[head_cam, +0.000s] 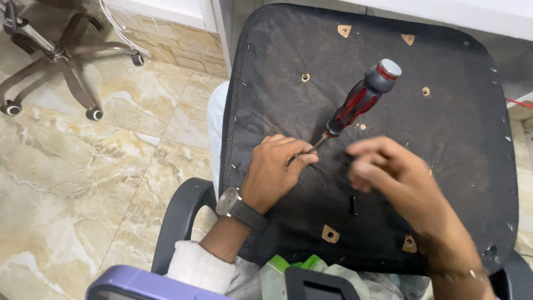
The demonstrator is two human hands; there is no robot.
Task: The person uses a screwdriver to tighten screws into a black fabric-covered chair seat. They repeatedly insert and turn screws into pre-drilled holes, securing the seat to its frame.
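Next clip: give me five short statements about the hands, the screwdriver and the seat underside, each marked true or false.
1. The left hand pinches the shaft of the screwdriver. True.
2. The screwdriver handle is blue and yellow. False: it is red and black with a grey cap.
3. The right hand grips the screwdriver handle. False: it is apart from the handle, blurred, over the black seat underside.
4. A watch sits on the left wrist. True.
5. A loose black screw lies on the fabric near the right hand. True.
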